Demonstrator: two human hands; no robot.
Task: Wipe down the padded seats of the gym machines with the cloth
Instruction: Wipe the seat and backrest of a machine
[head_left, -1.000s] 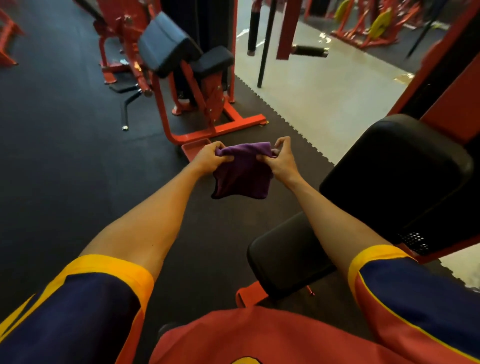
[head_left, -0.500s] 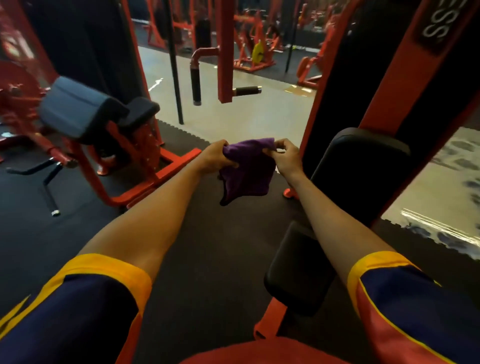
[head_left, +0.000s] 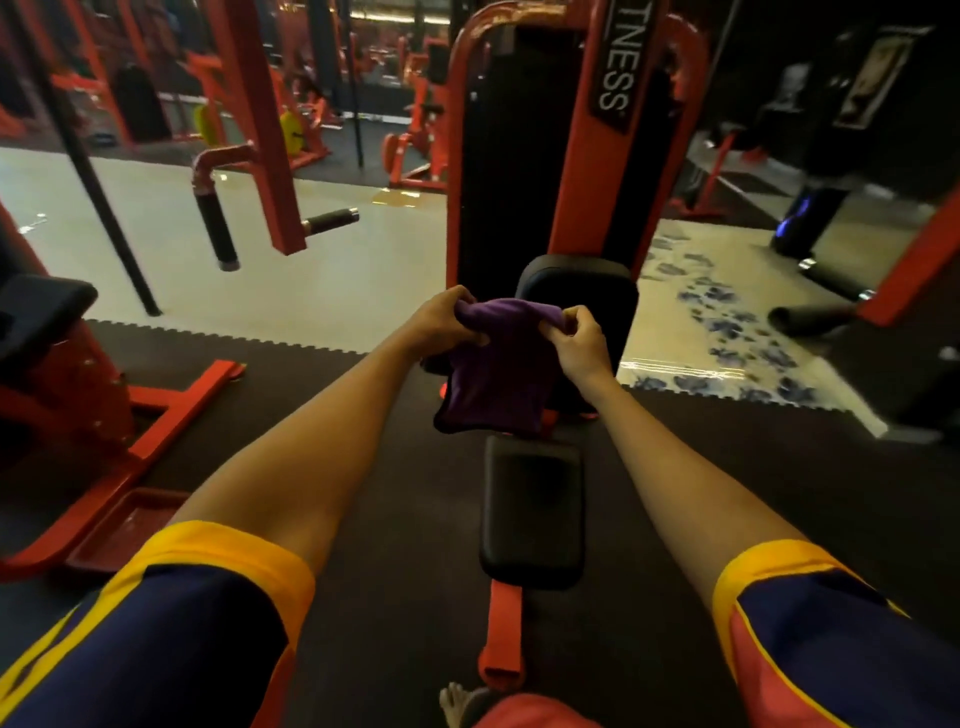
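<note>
We hold a soft purple cloth (head_left: 493, 384) up in the air between both hands. It touches no pad, so we read this as the readying step, squaring the cloth before the wipe begins. Our left hand (head_left: 447, 325) pinches one top corner, its fingers (head_left: 457, 304) curled over the hem with the thumb pressed in from beneath. Our right hand (head_left: 582, 345) pinches the other top corner the same way, fingers bunched tight on the fabric. The rest of the cloth hangs loose below the fingers.

Beneath the hanging hem lies the flat black padded seat (head_left: 532, 509) of the machine, well below the fingers and apart from the cloth. Just beyond the fingers stands the upright black back pad (head_left: 587, 280), partly hidden by the cloth and our right hand, set against the tall red steel machine frame (head_left: 576, 156).

Next, we judge, one hand should gather the cloth into its palm while the other lets go. That hand can then press it flat onto the seat and sweep from the far edge towards us. The pad looks like smooth vinyl, so the cloth should glide, though a bunched cloth would likely miss the edges.
</note>
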